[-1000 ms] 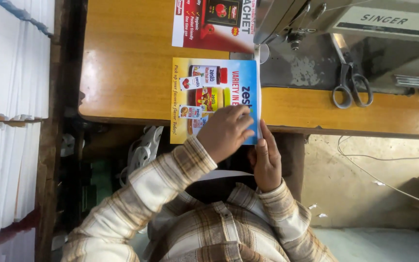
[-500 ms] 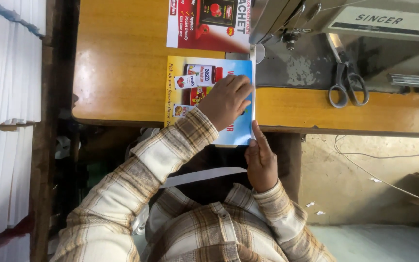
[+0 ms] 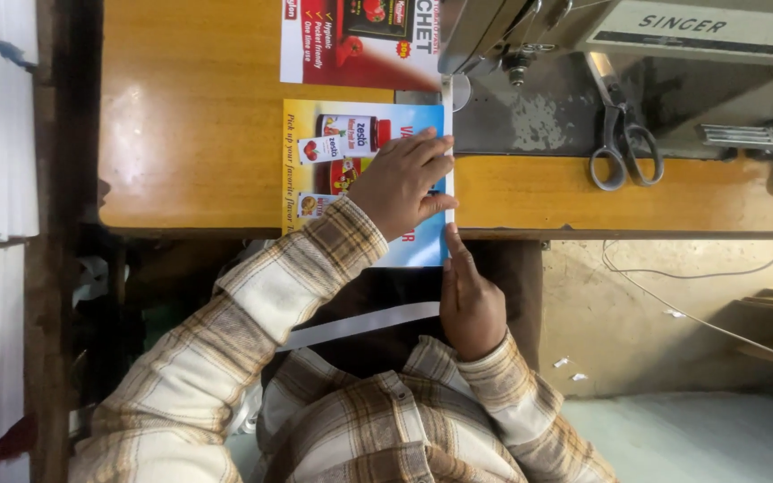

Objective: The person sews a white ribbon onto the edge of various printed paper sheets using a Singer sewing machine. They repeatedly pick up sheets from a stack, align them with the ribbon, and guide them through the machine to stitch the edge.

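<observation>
Yellow and blue printed paper sheet (image 3: 333,170) lies on the orange wooden table (image 3: 190,134), with its edge near the grey sewing machine (image 3: 530,36). The left hand (image 3: 402,183) presses flat and open on top, so the sheet stays put. The right hand (image 3: 469,300) holds the sheet's near edge with straight fingers, keeping it lined up; metal scissors (image 3: 621,134) lie well apart.

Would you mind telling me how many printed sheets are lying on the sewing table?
2: a yellow and blue sheet under the left hand, and a red sheet beyond it, partly under the sewing machine.
</observation>
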